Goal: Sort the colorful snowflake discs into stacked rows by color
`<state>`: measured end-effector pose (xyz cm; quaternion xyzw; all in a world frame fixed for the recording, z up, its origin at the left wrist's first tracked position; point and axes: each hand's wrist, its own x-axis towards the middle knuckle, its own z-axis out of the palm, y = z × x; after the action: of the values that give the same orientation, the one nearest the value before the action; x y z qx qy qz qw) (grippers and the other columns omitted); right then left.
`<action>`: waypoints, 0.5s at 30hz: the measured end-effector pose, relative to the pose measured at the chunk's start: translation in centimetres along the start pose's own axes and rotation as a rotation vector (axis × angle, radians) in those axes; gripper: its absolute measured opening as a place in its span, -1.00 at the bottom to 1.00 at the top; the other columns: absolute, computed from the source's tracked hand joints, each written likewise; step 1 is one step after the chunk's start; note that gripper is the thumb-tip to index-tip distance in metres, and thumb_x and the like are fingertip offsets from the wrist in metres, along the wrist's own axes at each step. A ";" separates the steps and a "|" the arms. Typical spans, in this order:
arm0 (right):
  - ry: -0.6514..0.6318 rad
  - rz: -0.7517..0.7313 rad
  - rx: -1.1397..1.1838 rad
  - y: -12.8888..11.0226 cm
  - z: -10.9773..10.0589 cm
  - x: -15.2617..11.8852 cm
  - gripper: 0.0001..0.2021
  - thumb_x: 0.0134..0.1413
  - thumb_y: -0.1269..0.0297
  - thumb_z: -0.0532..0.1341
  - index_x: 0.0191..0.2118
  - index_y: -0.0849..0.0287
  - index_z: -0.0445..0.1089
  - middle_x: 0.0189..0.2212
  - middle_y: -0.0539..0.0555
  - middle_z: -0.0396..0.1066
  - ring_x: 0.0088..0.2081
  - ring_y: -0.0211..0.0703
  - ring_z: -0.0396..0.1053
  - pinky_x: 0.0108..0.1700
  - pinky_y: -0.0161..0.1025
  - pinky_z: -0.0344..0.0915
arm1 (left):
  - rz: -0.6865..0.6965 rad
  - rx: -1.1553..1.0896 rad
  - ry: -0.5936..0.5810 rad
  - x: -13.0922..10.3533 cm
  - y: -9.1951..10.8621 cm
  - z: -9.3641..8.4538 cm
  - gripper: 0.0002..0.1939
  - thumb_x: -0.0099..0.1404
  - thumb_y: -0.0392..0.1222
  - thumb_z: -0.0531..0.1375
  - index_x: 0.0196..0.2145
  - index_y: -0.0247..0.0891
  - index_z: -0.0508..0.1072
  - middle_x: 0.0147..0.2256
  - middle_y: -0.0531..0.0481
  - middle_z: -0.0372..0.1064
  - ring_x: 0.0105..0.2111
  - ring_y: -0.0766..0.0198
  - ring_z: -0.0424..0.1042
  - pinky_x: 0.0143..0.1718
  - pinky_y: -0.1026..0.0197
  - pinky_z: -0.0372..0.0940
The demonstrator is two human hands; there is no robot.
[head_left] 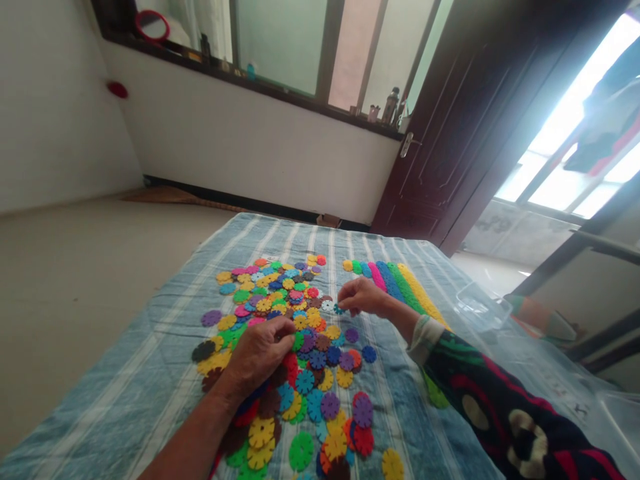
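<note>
Many notched plastic discs in mixed colours (305,381) lie heaped and scattered over the striped cloth. My left hand (263,352) rests on the left side of the heap, thumb and forefinger pinched by a green disc; what it grips, if anything, is too small to tell. At the heap's right edge, my right hand (361,297) has its fingers closed on a small teal disc (339,309). Beyond it, discs sorted by colour form long overlapping rows (411,291) in yellow, green, blue and pink, partly hidden behind my right forearm.
The blue striped cloth (165,333) covers the table. Clear plastic containers (483,307) stand at the right side. A dark red door (430,133) and a ledge (280,93) with bottles are at the back.
</note>
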<state>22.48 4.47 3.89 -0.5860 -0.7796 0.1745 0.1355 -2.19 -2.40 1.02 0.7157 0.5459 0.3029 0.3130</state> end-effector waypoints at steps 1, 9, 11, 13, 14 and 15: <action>0.037 0.023 -0.006 0.9 -0.6 0.5 -0.91 -0.02 0.38 0.32 -0.34 0.23 0.54 -0.61 -0.05 0.44 -0.57 -0.33 0.39 -0.51 -0.46 0.23 | -0.006 0.000 -0.003 0.0 0.0 0.0 -0.75 0.10 -0.03 0.08 -0.40 -0.22 0.45 -0.53 0.06 0.41 -0.50 0.25 0.40 -0.45 0.28 0.26; 0.269 0.230 -0.155 7.7 -4.7 3.8 -0.82 -0.01 0.54 0.21 -0.36 0.21 0.57 -0.48 0.04 0.52 -0.42 -0.22 0.46 -0.41 -0.39 0.24 | -0.034 0.001 -0.009 0.0 -0.1 0.2 -0.74 0.11 -0.03 0.07 -0.40 -0.23 0.45 -0.52 0.05 0.41 -0.51 0.26 0.38 -0.47 0.28 0.25; 0.278 0.251 -0.185 8.5 -4.9 4.2 -0.81 0.00 0.52 0.22 -0.33 0.19 0.58 -0.42 0.06 0.55 -0.35 -0.18 0.48 -0.37 -0.37 0.24 | -0.035 -0.003 -0.006 0.0 -0.1 0.2 -0.74 0.10 -0.03 0.07 -0.40 -0.23 0.45 -0.52 0.05 0.41 -0.51 0.26 0.37 -0.47 0.29 0.24; 0.271 0.256 -0.212 9.0 -4.9 4.6 -0.81 -0.01 0.49 0.23 -0.32 0.17 0.59 -0.38 0.08 0.56 -0.29 -0.14 0.48 -0.33 -0.36 0.25 | -0.035 -0.001 -0.001 0.1 -0.2 0.2 -0.74 0.10 -0.03 0.08 -0.40 -0.22 0.46 -0.53 0.06 0.40 -0.51 0.27 0.37 -0.48 0.29 0.24; 0.264 0.254 -0.225 9.0 -4.9 4.7 -0.82 -0.01 0.48 0.24 -0.33 0.16 0.59 -0.36 0.09 0.57 -0.26 -0.12 0.48 -0.32 -0.35 0.25 | -0.034 0.001 0.002 0.1 -0.3 0.2 -0.75 0.10 -0.03 0.08 -0.41 -0.22 0.46 -0.53 0.06 0.40 -0.51 0.27 0.36 -0.48 0.29 0.24; 0.255 0.251 -0.236 9.0 -4.8 4.8 -0.82 -0.01 0.47 0.24 -0.33 0.15 0.60 -0.35 0.09 0.57 -0.25 -0.11 0.48 -0.32 -0.35 0.25 | -0.032 0.004 0.004 0.1 -0.3 0.2 -0.75 0.10 -0.03 0.08 -0.41 -0.22 0.46 -0.53 0.07 0.40 -0.52 0.27 0.36 -0.48 0.29 0.23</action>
<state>30.97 11.90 4.38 -0.7076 -0.6921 0.0217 0.1408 -2.17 -2.27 0.65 0.7069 0.5584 0.2984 0.3153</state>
